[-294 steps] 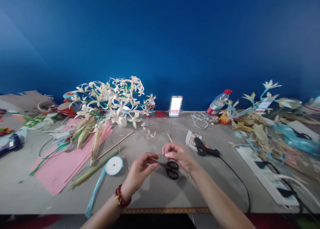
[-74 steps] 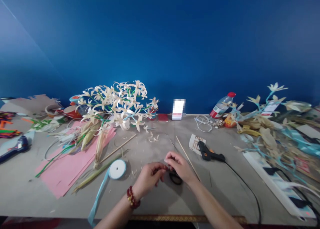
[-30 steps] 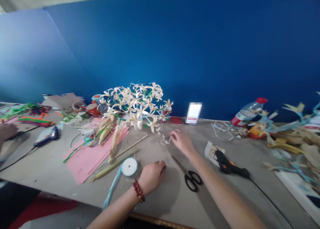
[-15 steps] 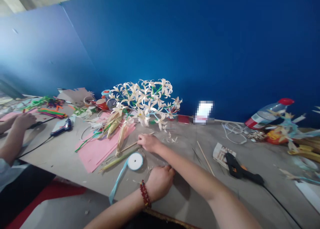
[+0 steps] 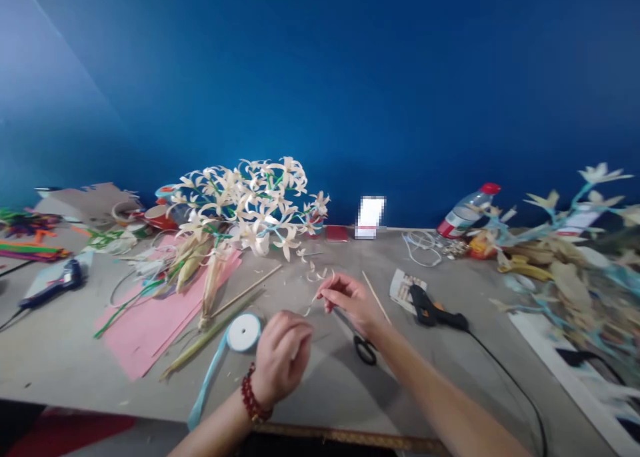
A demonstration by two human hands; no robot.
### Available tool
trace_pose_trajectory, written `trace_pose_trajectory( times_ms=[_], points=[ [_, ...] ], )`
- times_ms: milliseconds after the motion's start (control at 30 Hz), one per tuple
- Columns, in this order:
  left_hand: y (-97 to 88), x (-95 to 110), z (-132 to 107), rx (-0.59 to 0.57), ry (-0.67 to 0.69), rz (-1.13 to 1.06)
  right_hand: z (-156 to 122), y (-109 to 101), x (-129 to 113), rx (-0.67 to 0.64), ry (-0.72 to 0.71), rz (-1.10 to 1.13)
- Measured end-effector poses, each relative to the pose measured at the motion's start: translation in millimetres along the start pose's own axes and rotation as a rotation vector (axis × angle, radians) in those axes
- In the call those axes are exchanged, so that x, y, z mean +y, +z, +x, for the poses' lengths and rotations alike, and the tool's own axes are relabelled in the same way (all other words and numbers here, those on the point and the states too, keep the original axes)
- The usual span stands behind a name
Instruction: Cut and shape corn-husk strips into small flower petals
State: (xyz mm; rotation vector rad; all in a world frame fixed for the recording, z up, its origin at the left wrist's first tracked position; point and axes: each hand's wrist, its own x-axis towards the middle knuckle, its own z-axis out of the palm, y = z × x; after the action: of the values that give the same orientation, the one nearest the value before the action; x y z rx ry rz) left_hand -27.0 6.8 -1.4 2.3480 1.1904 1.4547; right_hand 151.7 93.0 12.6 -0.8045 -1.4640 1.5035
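My right hand (image 5: 350, 302) is raised over the table, thumb and forefinger pinched on a thin pale strip (image 5: 312, 302), blurred. Beside it, lower left, my left hand (image 5: 284, 356) is closed, knuckles up, with a red bead bracelet (image 5: 256, 397) at the wrist; whatever its fingers hold is hidden. Black-handled scissors (image 5: 365, 351) lie partly under my right hand. Left of my hands sits a roll of light blue tape (image 5: 244, 332), its tail hanging toward the table edge. A thin wooden stick (image 5: 247, 290) and a long dried husk piece (image 5: 210, 337) lie behind it.
White husk flowers (image 5: 255, 204) on green stems stand at the back. Pink paper sheets (image 5: 150, 324) lie left, near a blue glue gun (image 5: 53, 286). A black glue gun (image 5: 437, 310) trails its cable at right. A leaning bottle (image 5: 467, 210) and more flowers (image 5: 565, 217) are farther right.
My right hand has drawn back from the wooden stick, which now lies loose, and pinches a pale strip. My left hand has turned and risen slightly. The view has swung right.
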Motion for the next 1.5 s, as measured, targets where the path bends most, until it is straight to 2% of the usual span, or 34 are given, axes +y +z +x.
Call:
trace_pose_trajectory(
  times_ms=[33, 100, 233, 333, 433, 567, 633, 800, 967, 1167, 1267, 1367, 1500],
  points=[
    [-5.2, 1, 4, 0.103, -0.015, 0.019, -8, -2, -4, 0.04, 0.048, 0.122],
    [-10.9, 3, 16, 0.155, -0.087, 0.066, -18, -3, -10, 0.093, 0.105, 0.247],
    [-5.1, 6, 39, -0.112, -0.176, 0.174, -26, 2, -12, 0.166, 0.132, 0.267],
    [0.4, 1, 38, -0.183, -0.19, 0.179, -30, -1, -10, 0.24, 0.107, 0.253],
    [-3.0, -6, 27, -0.215, -0.238, 0.068, -38, -12, -8, 0.325, 0.11, 0.228],
    [-11.3, -7, 12, -0.28, -0.379, -0.049, -53, -22, -4, 0.331, 0.174, 0.206],
    [-12.0, -5, 5, -0.314, -0.492, -0.157, -61, -24, -1, 0.338, 0.19, 0.226],
    [-7.9, -7, -6, -0.375, -0.853, -0.631, -74, -26, 5, 0.356, 0.222, 0.248],
    [-6.4, -12, -3, -0.354, -1.024, -0.821, -76, -24, 3, 0.359, 0.232, 0.222],
    [-9.3, -12, -2, -0.345, -0.943, -0.761, -76, -22, -2, 0.383, 0.197, 0.196],
    [-14.8, -8, 5, -0.356, -0.81, -0.571, -76, -21, -3, 0.399, 0.182, 0.174],
    [-17.3, 2, 19, -0.424, -0.638, -0.371, -75, -18, -2, 0.351, 0.191, 0.154],
    [-8.1, 17, 36, -0.432, -0.563, -0.321, -74, -12, -1, 0.31, 0.189, 0.149]
  ],
)
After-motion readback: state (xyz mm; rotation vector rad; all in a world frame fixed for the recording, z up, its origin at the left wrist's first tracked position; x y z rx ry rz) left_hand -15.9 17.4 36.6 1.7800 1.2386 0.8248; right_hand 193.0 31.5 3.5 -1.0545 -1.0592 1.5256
